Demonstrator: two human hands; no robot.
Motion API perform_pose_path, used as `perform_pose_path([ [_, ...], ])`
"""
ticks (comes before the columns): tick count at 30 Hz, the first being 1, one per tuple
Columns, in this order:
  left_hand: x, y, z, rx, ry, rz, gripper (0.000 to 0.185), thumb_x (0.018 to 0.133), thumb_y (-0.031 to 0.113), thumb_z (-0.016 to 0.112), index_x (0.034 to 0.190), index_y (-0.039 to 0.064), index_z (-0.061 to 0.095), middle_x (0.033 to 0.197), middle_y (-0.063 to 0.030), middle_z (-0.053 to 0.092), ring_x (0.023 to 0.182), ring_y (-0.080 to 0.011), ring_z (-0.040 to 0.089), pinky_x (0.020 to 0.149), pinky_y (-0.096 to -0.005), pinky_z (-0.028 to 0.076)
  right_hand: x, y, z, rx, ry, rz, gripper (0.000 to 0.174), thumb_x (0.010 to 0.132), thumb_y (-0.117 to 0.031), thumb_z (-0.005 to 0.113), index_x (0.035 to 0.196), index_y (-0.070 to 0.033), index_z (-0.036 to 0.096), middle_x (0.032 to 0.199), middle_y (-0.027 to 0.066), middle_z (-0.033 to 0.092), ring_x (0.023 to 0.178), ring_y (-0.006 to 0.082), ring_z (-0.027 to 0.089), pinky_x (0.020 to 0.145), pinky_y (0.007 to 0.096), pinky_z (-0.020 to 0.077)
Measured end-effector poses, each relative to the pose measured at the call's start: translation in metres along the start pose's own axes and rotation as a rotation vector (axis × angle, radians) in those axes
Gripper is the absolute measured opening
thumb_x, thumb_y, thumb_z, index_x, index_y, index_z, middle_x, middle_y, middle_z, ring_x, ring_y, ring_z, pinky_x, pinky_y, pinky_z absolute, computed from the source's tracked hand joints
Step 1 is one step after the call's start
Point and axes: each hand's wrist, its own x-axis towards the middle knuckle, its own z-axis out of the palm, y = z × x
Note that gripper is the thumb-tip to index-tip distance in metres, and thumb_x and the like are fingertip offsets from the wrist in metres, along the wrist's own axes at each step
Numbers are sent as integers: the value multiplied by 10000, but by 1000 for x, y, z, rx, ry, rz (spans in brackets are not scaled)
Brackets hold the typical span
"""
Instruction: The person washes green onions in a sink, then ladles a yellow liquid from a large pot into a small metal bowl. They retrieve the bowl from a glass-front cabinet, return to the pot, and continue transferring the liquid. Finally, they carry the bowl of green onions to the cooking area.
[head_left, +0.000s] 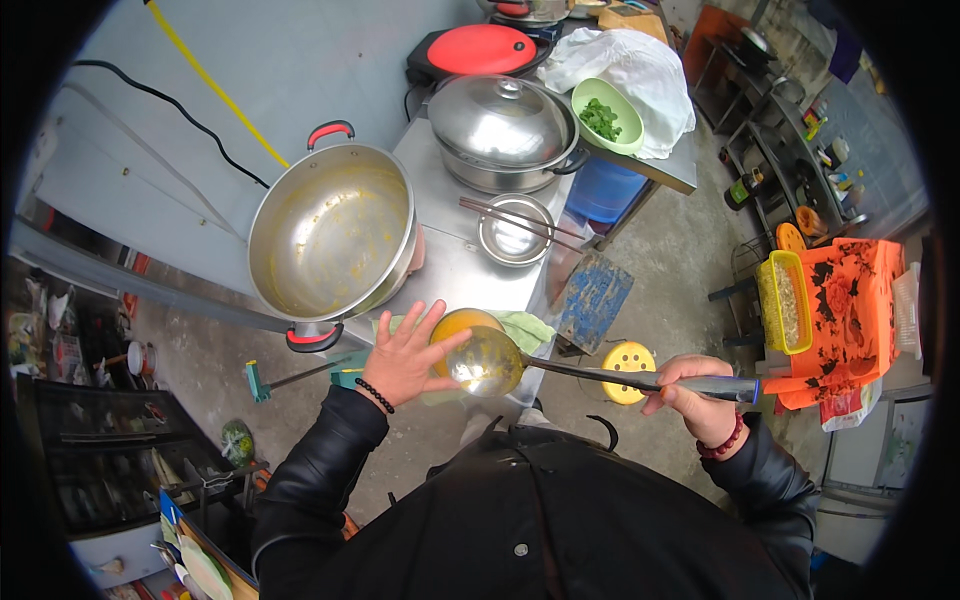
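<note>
My right hand (697, 397) grips the long handle of a metal ladle (487, 364), whose bowl bears yellow residue. My left hand (412, 356) is spread with its fingers apart at the left side of the ladle's bowl; whether it touches the bowl I cannot tell. Partly hidden behind the ladle is a round thing with yellow-orange contents (459, 322), beside a light green cloth (529, 330). A large two-handled metal pot (334, 232) with yellow smears inside stands tilted at the left. Two brown chopsticks (517, 219) lie across a small steel bowl (514, 247).
On the metal table (457, 259) stands a lidded steel pot (502, 127). Behind are a red-lidded electric pan (481, 49) and a green bowl of leaves (607, 124). A yellow stool (628, 367) and a blue-painted wooden board (592, 300) are right of the table.
</note>
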Motion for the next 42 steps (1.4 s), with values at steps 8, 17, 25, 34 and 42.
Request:
perform_pose_path([
  [8, 11, 27, -18, -358, -180, -219, 606, 797, 567, 685, 1332, 299, 589, 1615, -142, 196, 1491, -372, 111, 1140, -641, 11, 4, -5, 3, -7, 53, -3, 104, 911, -68, 665, 894, 34, 659, 826, 103, 674, 749, 199, 708, 703, 284, 557],
  [17, 33, 45, -24, -504, -95, -600, 202, 776, 138, 609, 919, 88, 742, 1591, -245, 190, 1489, -429, 90, 1131, -664, 31, 8, -6, 25, -190, 3, -36, 91, 907, -74, 670, 896, 17, 669, 786, 86, 706, 743, 162, 702, 698, 269, 535],
  [25, 54, 62, -22, -457, -54, -642, 134, 722, 82, 608, 810, 65, 707, 1596, -242, 194, 1500, -410, 85, 1132, -665, 47, 8, -7, 45, -338, -74, -200, 16, 852, -52, 675, 858, -48, 690, 753, 30, 697, 683, 156, 656, 633, 280, 506],
  [34, 57, 82, -10, -44, 60, -290, 199, 786, 83, 572, 971, 104, 643, 1606, -142, 252, 1481, -328, 208, 1132, -626, 40, 11, -9, 48, -457, -86, -300, 25, 824, -39, 685, 822, -63, 694, 733, 32, 693, 670, 174, 656, 617, 284, 503],
  [42, 31, 79, -2, -66, 7, 69, 172, 812, 143, 568, 969, 135, 636, 1596, -53, 304, 1447, -208, 284, 1119, -542, 138, 10, -6, 40, -358, 7, -206, 20, 851, -39, 667, 852, -35, 687, 736, 39, 702, 691, 147, 658, 646, 276, 512],
])
